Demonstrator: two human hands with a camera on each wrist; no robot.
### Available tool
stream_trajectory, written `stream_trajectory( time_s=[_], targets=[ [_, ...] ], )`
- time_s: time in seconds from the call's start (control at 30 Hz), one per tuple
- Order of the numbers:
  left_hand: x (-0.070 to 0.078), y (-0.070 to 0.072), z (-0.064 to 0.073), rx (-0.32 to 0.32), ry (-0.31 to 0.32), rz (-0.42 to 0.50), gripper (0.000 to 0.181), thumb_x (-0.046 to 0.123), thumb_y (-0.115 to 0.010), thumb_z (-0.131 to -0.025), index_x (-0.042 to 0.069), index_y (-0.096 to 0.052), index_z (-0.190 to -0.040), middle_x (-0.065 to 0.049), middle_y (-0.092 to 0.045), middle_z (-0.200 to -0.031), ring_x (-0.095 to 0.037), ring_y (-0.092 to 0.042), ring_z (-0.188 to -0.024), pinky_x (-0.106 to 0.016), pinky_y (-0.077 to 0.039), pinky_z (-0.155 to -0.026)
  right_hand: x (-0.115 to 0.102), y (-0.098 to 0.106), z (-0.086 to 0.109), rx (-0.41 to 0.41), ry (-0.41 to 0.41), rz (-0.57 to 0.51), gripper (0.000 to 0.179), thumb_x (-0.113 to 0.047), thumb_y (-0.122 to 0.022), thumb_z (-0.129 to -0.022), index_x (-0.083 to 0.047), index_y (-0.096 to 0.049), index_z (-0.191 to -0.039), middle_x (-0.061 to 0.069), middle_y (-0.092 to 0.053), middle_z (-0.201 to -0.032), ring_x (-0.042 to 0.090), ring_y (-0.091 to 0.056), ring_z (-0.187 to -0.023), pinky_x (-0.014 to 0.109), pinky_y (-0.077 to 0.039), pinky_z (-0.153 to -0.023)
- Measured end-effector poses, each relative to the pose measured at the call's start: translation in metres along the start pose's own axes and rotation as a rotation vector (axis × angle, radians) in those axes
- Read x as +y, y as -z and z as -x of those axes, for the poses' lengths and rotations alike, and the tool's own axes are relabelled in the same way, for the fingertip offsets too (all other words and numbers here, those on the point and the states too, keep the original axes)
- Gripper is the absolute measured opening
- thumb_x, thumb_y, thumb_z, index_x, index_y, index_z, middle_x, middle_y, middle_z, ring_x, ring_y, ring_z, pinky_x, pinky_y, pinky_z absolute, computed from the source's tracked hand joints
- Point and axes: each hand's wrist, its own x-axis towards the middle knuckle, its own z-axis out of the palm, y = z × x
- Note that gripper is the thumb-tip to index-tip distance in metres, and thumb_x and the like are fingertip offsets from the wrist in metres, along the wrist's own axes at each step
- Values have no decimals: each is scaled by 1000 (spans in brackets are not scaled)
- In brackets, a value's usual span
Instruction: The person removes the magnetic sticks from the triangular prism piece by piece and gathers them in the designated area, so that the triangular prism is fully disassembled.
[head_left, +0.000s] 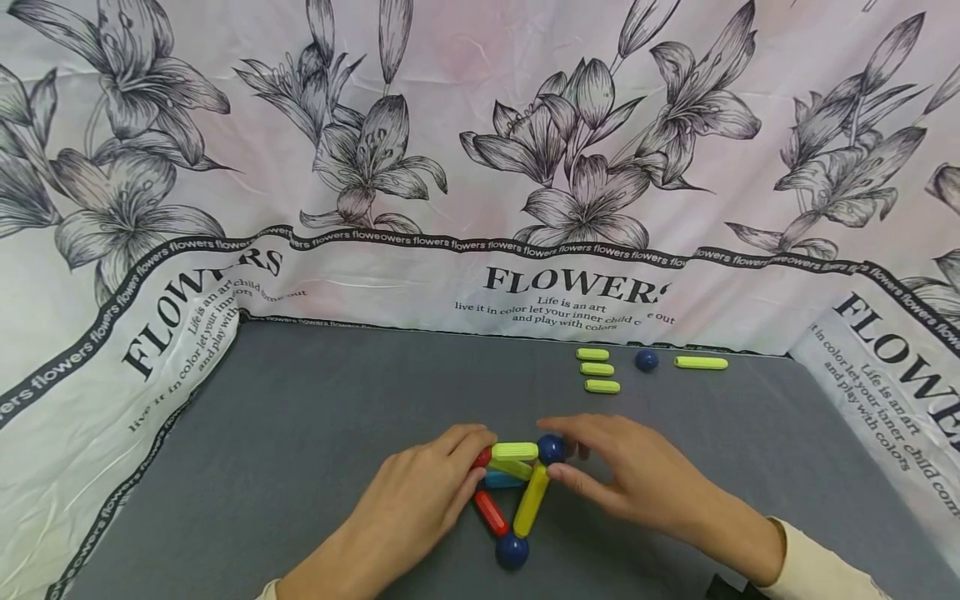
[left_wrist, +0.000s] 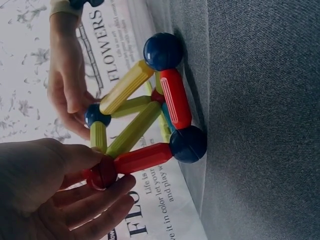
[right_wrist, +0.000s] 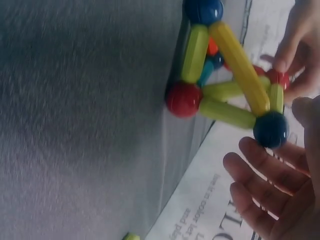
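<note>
A frame of coloured rods and balls, like a magnetic building toy, stands between the hands. My left hand pinches its upper red ball between thumb and fingers. My right hand surrounds the upper blue ball loosely; in the right wrist view the thumb looks apart from it. A short yellow-green rod links these two balls. From the blue ball a longer yellow rod slopes down to the front blue ball. Red rods and a lower red ball belong to the frame too.
Several short yellow-green rods lie at the back right of the grey table. Beside them are a loose blue ball and a longer yellow-green rod. A flower-printed cloth hangs along the back and sides.
</note>
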Motion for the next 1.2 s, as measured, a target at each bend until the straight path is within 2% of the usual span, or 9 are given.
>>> stream_trajectory(
  time_s=[0.17,0.37,0.57,0.77,1.2],
  targets=[
    [-1,-2,1,24,-12,-8,34,30,-69,-105,16,-66,-136,1,-67,-135,-14,-74,-97,-34,-62,-77,-9,-6,-4,-32,-57,3,43,-52,-66,-103,-34,-63,-141,-25,-63,-103,-1,-56,-75,20,-45,-61],
    [-2,-3,-1,33,-16,10,32,31,-69,-105,17,-68,-134,2,-68,-131,-12,-73,-92,-33,-61,-75,-11,-8,-11,-71,-92,-31,37,-52,-63,-105,-29,-67,-133,-18,-68,-104,-1,-57,-71,19,-46,-58],
    [-3,-4,-5,70,-29,22,27,33,-69,-105,18,-73,-128,5,-70,-122,-8,-70,-83,-30,-59,-68,-11,-13,-14,-48,-59,-65,25,-45,-65,-106,-31,-68,-126,-18,-67,-105,-1,-58,-70,19,-48,-59],
    [-3,-5,-8,124,-30,15,23,32,-74,-102,17,-76,-119,6,-70,-111,-4,-62,-71,-25,-54,-59,-11,-20,-13,0,-24,-59,19,-38,-69,-104,-35,-67,-122,-23,-59,-96,-5,-53,-67,17,-45,-57],
    [-3,-6,-12,110,-20,1,23,31,-77,-100,15,-76,-117,3,-71,-109,-3,-57,-64,-22,-52,-56,-13,-26,-14,35,3,-85,18,-32,-69,-105,-33,-66,-123,-20,-56,-96,-2,-50,-64,15,-43,-55]
  ],
)
